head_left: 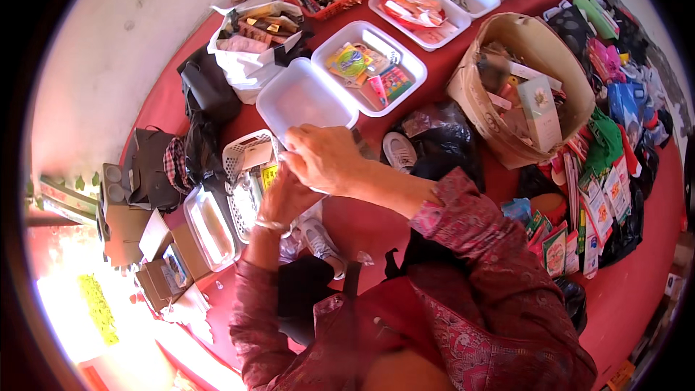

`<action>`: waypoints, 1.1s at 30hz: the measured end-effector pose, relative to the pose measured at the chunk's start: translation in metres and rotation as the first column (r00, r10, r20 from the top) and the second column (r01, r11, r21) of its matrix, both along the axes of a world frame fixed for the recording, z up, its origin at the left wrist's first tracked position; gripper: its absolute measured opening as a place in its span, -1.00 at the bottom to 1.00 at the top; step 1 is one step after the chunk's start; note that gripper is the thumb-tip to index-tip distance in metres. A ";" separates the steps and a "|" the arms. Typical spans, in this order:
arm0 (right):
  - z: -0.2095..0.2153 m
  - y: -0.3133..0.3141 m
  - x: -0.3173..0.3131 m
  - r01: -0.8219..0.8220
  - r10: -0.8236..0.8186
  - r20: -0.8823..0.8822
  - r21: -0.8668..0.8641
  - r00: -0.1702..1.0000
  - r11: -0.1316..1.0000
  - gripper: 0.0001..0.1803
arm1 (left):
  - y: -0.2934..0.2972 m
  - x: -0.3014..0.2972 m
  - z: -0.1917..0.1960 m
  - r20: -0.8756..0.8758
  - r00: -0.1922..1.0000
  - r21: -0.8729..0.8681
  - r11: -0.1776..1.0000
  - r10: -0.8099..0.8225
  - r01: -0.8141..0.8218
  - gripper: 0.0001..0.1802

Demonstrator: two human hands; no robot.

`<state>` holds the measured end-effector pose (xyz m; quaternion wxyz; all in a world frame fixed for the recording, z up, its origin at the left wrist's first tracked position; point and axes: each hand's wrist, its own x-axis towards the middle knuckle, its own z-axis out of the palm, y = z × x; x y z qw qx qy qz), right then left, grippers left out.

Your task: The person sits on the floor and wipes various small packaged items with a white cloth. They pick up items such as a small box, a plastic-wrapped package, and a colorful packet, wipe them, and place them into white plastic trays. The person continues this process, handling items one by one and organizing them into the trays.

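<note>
In the head view, the only one there was, the right hand (327, 158) came across in front of the left hand (284, 197), and the two met at the near edge of a pale tray (289, 98). The right fingers were curled and drawn in narrow; the left ones were mostly covered, so whether either hand held something small could not be told. The tray lay just beyond the hands, beside a white tub (417, 72) of packets (350, 63); a white basket (235, 150) stood near the left hand. The step in hand looked like close two-handed work on something at the fingertips. Any next move seemed to call for a steady pinch and room above the tray's rim.
</note>
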<state>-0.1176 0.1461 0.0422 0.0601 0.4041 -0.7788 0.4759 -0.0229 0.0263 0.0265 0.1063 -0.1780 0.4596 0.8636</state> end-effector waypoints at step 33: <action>-0.163 0.032 -0.258 0.369 -0.616 0.530 0.502 0.583 0.782 -0.81 | -0.001 0.019 -0.005 0.117 0.958 0.002 0.965 0.260 -0.263 -0.82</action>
